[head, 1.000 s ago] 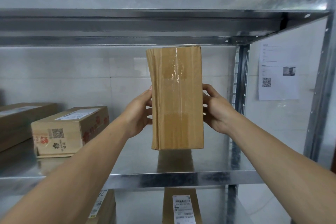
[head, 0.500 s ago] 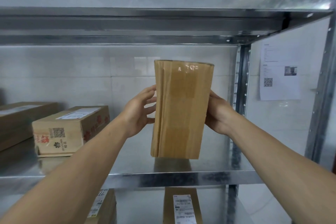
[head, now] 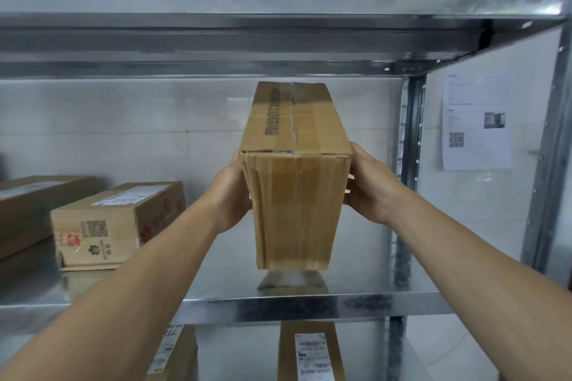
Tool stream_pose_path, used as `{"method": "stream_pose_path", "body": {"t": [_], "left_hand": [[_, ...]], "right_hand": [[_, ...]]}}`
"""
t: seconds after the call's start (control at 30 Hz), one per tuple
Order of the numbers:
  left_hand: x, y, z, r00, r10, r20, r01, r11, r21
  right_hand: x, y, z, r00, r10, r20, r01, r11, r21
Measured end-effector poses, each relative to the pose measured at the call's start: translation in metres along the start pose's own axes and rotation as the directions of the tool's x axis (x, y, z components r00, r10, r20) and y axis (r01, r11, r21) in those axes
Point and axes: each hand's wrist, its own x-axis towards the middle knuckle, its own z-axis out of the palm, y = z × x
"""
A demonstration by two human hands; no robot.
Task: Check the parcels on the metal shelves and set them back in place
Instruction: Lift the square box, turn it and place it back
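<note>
While both hands are on it, we log the left hand [head: 230, 195] gripping the left side of the held parcel [head: 297, 201] and the right hand [head: 368, 185] gripping its right side. Palms press in and the thumbs sit near the top front edge. The fingers are mostly hidden behind the cardboard.

The held parcel is a plain brown carton. Its narrow end faces us and its taped top, with a printed strip, runs away from us. Right below the held parcel is the metal shelf [head: 309, 308], with the carton's reflection directly under its lower edge. We cannot tell whether it touches the shelf or hangs just above it.

Left of the held parcel, well apart, a printed parcel [head: 102, 226] lies flat on the same board, with a long parcel [head: 31, 210] beyond it at the frame edge. Below the held parcel, one level down, are two labelled parcels [head: 311, 353]. Above the held parcel is the upper shelf [head: 278, 25]. To its right stands the upright post [head: 408, 133], and past that a paper notice [head: 476, 124] hangs on the wall.

On progress, we judge this carton is mid-check: it is in hand, low over its board, and not yet released. Left to do is setting it down flat, letting go, and then probably the other parcels. Nothing shows whether those have been checked.
</note>
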Motion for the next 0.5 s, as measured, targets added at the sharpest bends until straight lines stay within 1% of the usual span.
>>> {"method": "stream_pose_path", "body": {"t": [0.07,0.27,0.4,0.5], "left_hand": [[-0.002,0.001,0.003,1.0,0.016,0.013,-0.016,1.0,0.007],[-0.009,0.007,0.011,1.0,0.016,-0.025,-0.016,1.0,0.0],[-0.011,0.011,0.015,1.0,0.028,-0.005,-0.028,1.0,0.013],[-0.008,0.009,0.014,0.999,0.032,0.008,-0.032,0.999,0.029]], "right_hand": [[-0.001,-0.003,0.001,1.0,-0.007,-0.002,0.007,1.0,-0.001],[0.0,-0.004,-0.001,1.0,0.021,0.002,-0.021,1.0,0.013],[-0.004,-0.009,0.001,0.998,0.058,0.014,-0.058,0.998,0.028],[-0.006,-0.009,0.002,0.998,0.054,0.027,-0.056,0.996,0.073]]}}
